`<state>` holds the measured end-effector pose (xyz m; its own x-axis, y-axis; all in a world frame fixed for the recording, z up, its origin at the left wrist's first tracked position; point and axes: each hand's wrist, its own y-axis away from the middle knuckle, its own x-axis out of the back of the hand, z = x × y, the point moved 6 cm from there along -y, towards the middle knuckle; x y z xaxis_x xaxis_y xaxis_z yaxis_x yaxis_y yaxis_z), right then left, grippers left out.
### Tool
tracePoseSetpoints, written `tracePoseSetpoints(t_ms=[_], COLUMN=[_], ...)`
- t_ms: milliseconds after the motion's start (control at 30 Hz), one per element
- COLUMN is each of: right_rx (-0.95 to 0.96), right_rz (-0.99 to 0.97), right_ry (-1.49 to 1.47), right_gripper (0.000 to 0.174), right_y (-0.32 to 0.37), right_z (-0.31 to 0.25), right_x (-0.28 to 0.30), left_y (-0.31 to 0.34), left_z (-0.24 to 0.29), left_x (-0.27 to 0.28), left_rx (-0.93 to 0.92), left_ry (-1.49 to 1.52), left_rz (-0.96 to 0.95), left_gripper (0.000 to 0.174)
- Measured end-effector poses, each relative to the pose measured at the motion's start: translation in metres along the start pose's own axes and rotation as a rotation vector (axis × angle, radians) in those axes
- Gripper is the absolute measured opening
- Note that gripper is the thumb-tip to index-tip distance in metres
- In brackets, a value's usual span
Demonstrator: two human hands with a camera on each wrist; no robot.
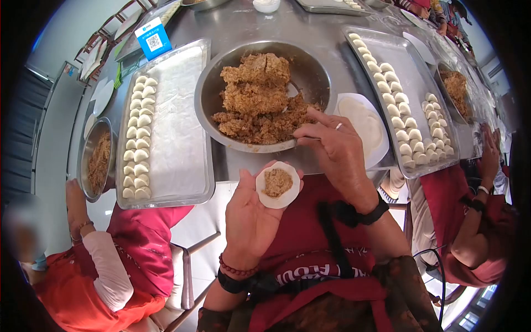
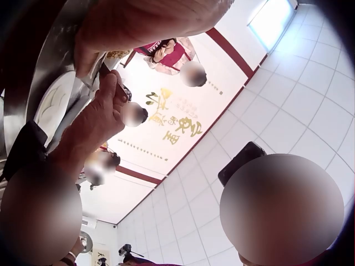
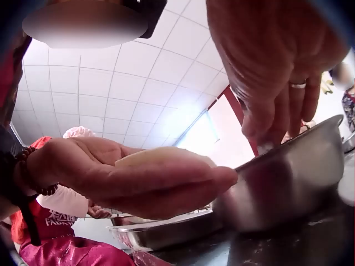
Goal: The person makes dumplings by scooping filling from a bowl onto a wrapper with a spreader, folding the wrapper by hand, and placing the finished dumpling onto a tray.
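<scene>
Left, a metal tray [image 1: 166, 203] holds columns of pale dumplings [image 1: 140, 166]. The left hand [image 1: 251, 221] lies open, palm up, under a filled wrapper [image 1: 278, 183], likely soft and tearable, best taken by its bare edge. Beyond, a steel bowl [image 1: 316, 83] holds crumbly filling [image 1: 257, 99]. The right hand [image 1: 343, 152] seems to pinch a slim tool [image 2: 113, 84]. Right, another tray [image 1: 406, 63] holds dumplings.

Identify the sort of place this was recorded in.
Probably a communal kitchen or dumpling class: trays of dumplings, a large bowl of filling, and people in red around a metal table.
</scene>
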<state>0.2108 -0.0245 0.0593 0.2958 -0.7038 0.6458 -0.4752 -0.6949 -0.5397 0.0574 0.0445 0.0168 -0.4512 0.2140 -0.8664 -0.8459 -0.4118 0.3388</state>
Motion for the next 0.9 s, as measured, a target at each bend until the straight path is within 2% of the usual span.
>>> tracePoseSetpoints(t_ms=[167,267,367,400,600,700,800,900], right_rx=[-0.227,-0.158,-0.028,0.041,0.114,0.1,-0.04,-0.131], right_rz=[0.071,-0.022,-0.248,-0.224,-0.201,-0.19,-0.16,-0.109], right_ry=[0.045,-0.128,-0.23,-0.249,-0.343,-0.378,-0.498,-0.575], right_gripper=[0.035,0.035,0.035,0.032,0.022,0.018,0.017,0.017], right_y=[0.026,0.047,0.057,0.062,0.065,0.067,0.07,0.07], right_z=[-0.001,-0.011,-0.025,-0.026,-0.031,-0.031,-0.024,-0.02], right_x=[0.027,0.031,0.027,0.024,0.022,0.022,0.019,0.019], left_y=[0.004,0.004,0.004,0.005,0.01,0.011,0.012,0.013], left_z=[-0.002,-0.006,-0.011,-0.013,-0.019,-0.024,-0.03,-0.03], left_x=[-0.006,-0.006,0.0,0.002,-0.007,-0.008,-0.006,-0.02], left_rx=[0.01,0.029,0.051,0.057,0.093,0.081,0.071,-0.003], left_ry=[0.024,0.053,0.144,0.184,0.135,0.074,0.025,-0.287], left_rz=[0.007,-0.005,-0.026,-0.032,-0.074,-0.066,-0.086,-0.087], left_gripper=[0.057,0.06,0.06,0.06,0.056,0.055,0.05,0.053])
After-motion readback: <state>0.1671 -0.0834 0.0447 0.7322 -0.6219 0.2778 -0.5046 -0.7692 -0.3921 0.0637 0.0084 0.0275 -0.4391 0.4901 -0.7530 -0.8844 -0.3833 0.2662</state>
